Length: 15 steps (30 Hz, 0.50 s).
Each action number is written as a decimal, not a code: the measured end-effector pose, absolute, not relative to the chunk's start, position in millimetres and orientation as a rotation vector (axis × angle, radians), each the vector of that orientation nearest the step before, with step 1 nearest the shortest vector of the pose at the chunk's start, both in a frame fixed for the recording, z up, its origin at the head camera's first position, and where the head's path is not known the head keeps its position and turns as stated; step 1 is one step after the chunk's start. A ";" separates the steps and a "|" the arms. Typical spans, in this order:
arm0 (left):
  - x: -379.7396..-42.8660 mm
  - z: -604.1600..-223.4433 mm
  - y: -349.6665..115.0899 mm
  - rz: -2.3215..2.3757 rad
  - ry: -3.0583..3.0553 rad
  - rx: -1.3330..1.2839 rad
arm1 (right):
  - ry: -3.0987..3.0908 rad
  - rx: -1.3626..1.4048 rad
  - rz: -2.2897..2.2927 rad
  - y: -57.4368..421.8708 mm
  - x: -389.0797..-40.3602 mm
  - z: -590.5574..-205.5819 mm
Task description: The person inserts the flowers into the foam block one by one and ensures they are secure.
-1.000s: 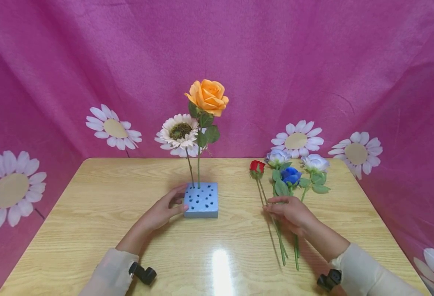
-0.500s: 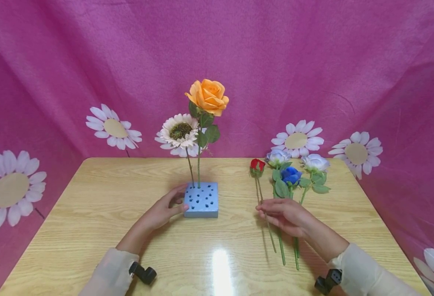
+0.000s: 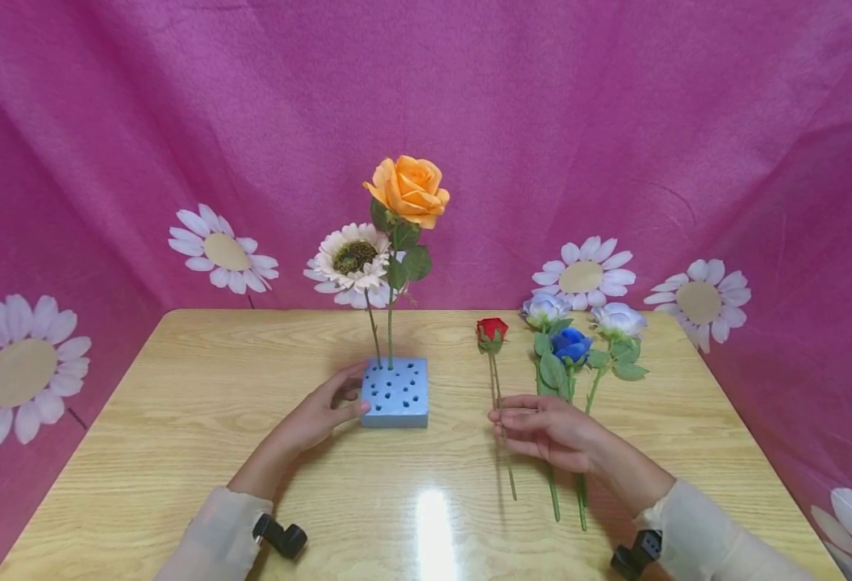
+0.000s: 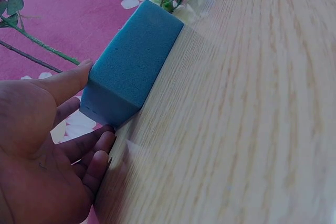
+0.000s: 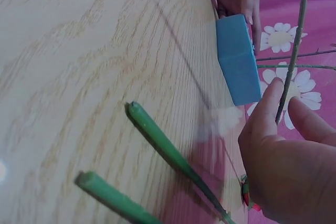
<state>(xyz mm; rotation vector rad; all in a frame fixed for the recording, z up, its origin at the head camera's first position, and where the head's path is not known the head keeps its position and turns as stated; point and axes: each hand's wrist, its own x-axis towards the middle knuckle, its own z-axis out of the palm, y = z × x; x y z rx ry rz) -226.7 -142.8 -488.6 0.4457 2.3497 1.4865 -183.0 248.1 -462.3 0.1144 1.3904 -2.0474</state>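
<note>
A light-blue foam block (image 3: 394, 395) with several holes stands on the table. My left hand (image 3: 327, 410) holds its left side, the thumb (image 4: 73, 81) at the upper edge and the fingers lower down. Upright in the block's back holes are an orange rose (image 3: 411, 192) and a cream sunflower-like flower (image 3: 354, 258) with a dark centre. To the right of the block, my right hand (image 3: 551, 432) pinches the thin stem (image 5: 295, 51) of a red rose (image 3: 492, 332) between thumb and fingertips. The rose is tilted, its bloom pointing to the back and the stem's lower end toward me.
Right of the red rose lie a blue rose (image 3: 571, 345) and two pale lilac flowers (image 3: 618, 319), their green stems (image 5: 163, 145) running under and beside my right hand. A pink curtain (image 3: 484, 121) with printed daisies surrounds the wooden table (image 3: 237, 355).
My right hand has shifted left, carrying the red rose away from the other flowers, and its stem has swung more upright. The left hand and the block have stayed in place.
</note>
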 end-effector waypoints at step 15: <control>-225.5 -486.9 -142.6 1.491 2.350 0.444 | 1.433 0.113 -2.065 234.7 -183.6 -463.9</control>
